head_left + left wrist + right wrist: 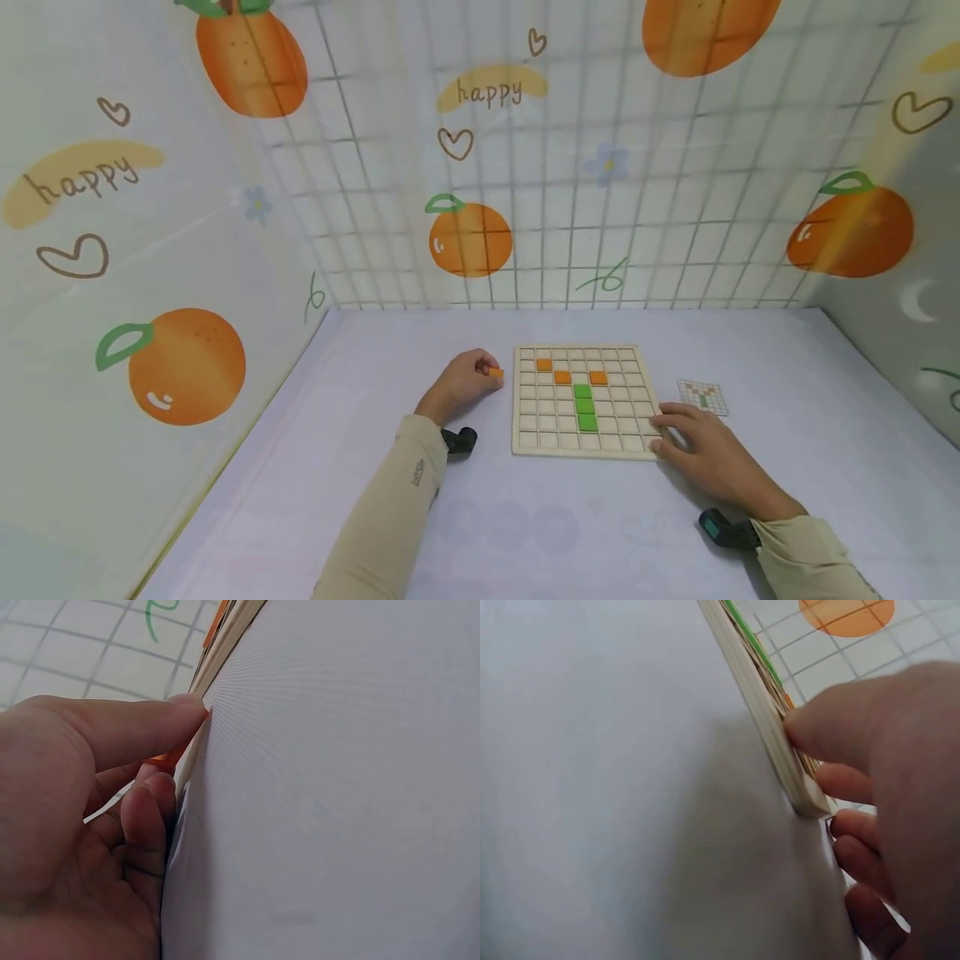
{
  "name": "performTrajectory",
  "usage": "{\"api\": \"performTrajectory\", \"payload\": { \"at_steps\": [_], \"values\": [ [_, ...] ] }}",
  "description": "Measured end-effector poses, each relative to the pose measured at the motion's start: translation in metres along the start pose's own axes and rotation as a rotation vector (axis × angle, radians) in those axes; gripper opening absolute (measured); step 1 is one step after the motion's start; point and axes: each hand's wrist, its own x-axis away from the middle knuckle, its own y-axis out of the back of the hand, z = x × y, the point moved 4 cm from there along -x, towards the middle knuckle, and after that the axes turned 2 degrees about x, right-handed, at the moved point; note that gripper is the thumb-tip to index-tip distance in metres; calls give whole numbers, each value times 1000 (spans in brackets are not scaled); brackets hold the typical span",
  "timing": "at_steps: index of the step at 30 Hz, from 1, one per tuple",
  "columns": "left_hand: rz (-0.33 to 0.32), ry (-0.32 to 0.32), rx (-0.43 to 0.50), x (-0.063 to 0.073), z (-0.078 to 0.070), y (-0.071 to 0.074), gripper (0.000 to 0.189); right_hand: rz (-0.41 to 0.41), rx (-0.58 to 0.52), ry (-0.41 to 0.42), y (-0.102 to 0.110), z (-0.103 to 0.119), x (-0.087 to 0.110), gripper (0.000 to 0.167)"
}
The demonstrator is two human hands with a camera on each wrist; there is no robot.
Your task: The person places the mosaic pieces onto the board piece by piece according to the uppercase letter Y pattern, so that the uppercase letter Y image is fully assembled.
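Note:
Between the thumb and fingers of my left hand is a small orange tile, pinched just left of the wooden grid board. The left wrist view shows the tile's orange edge under the thumb. Set in the board are an upper-left orange tile, two more orange tiles in the row below, and a column of green tiles. My right hand rests with thumb and fingertips on the board's right edge near its front corner, fingers loosely bent.
A small printed card with a coloured grid pattern lies right of the board, beyond my right hand. The board lies on a pale table cover. Behind and beside it hang curtains printed with oranges and a grid.

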Motion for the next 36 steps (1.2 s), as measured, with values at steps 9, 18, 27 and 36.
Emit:
{"api": "performTrajectory", "payload": {
  "at_steps": [9,18,27,36],
  "values": [
    [-18,22,27,2,-1,4,22,13,13,0,0,3,-4,45],
    [-63,58,70,4,1,3,18,28,5,-9,0,4,-5,44],
    [-89,33,9,3,-3,0,18,26,16,-19,0,4,-2,46],
    [-150,45,95,3,-2,-1,23,27,22,-15,0,3,-1,46]
  ]
}}
